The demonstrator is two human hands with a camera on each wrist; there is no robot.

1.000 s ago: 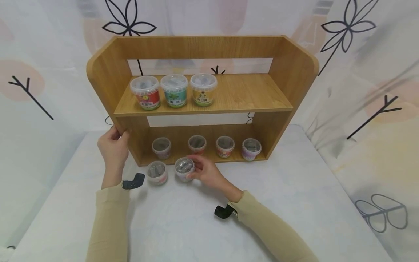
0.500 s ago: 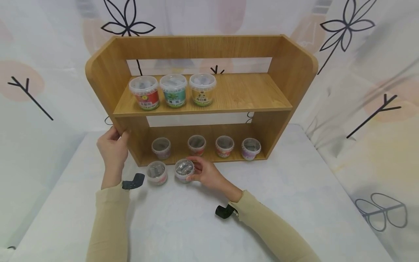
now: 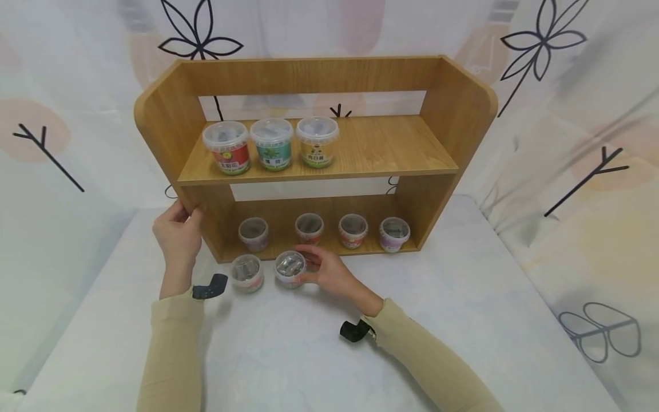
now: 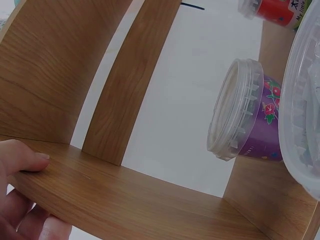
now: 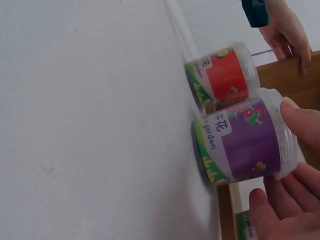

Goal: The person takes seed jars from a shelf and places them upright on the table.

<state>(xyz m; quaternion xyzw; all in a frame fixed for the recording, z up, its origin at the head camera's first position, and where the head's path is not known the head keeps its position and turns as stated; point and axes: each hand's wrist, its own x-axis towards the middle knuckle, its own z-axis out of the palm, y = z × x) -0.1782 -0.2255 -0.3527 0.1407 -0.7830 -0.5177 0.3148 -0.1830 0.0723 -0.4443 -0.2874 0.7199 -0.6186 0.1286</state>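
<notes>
My left hand [image 3: 177, 234] grips the left side panel of the wooden two-tier shelf [image 3: 396, 143]; in the left wrist view, the thumb [image 4: 32, 161] lies on one face and the other fingers curl behind the edge. With thumb and fingers, my right hand [image 3: 326, 272] holds a small lidded tub at its rim, just before the lower tier. The right wrist view shows this tub with a purple flower label [image 5: 245, 142], standing upright on the white tabletop. A red-labelled tub [image 5: 220, 75] stands to its left, seen from above in the head view.
Three larger tubs, red [image 3: 231, 154], green [image 3: 274, 150] and yellow [image 3: 316, 147], stand on the upper tier's left half. Several small tubs, including a purple one [image 3: 393, 236] at the right end, line the lower tier. A patterned cloth [image 3: 582, 189] hangs around the table.
</notes>
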